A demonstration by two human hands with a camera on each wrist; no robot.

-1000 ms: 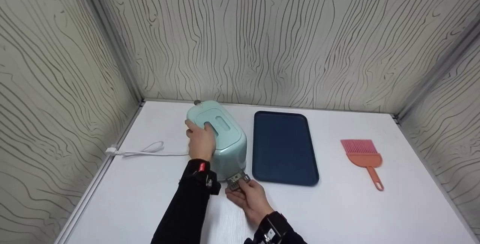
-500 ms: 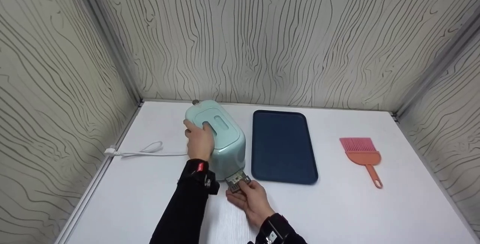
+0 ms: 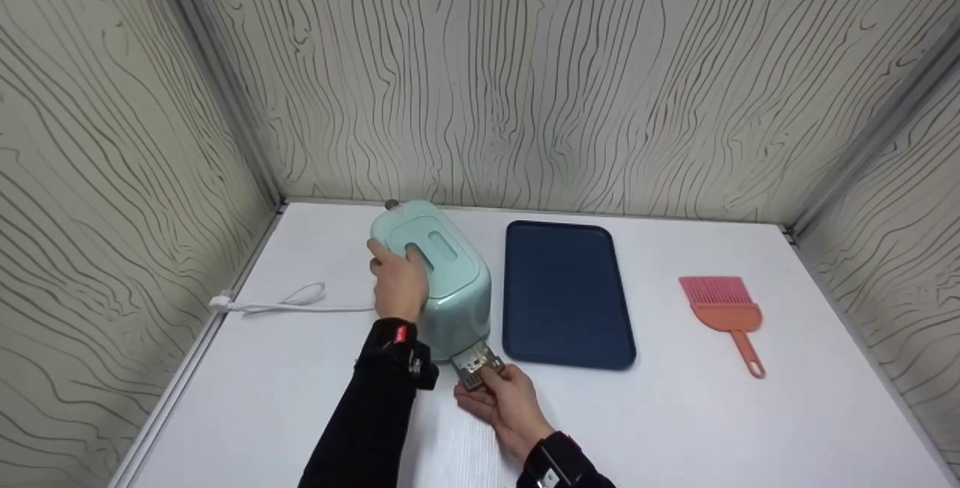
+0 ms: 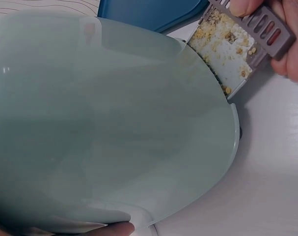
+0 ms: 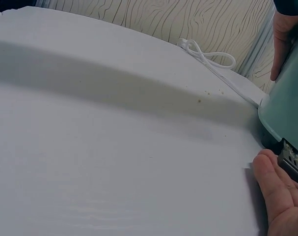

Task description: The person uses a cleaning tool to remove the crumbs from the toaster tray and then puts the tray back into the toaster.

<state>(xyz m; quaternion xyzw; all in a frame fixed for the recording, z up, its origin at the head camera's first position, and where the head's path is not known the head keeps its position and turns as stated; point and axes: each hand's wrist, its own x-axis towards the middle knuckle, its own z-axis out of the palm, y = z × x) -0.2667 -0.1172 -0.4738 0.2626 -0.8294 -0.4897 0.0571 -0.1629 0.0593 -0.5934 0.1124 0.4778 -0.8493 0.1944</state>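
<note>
Right hand [image 3: 511,405], mine: thumb and fingers pinching crumb tray [image 3: 475,365], partly out of toaster [image 3: 452,281] just ahead of them; my left hand [image 3: 400,287] grips toaster's far-left side. Crumbs [image 4: 207,32] could spill if I tilt or jerk.

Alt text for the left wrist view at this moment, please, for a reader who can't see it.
The right hand grips the slotted end of a small tray, scattered with yellowish crumbs, sticking out of a glossy pale green appliance. Part of the left hand shows at the bottom edge, against the appliance. A blue tray shows at the top.
</note>
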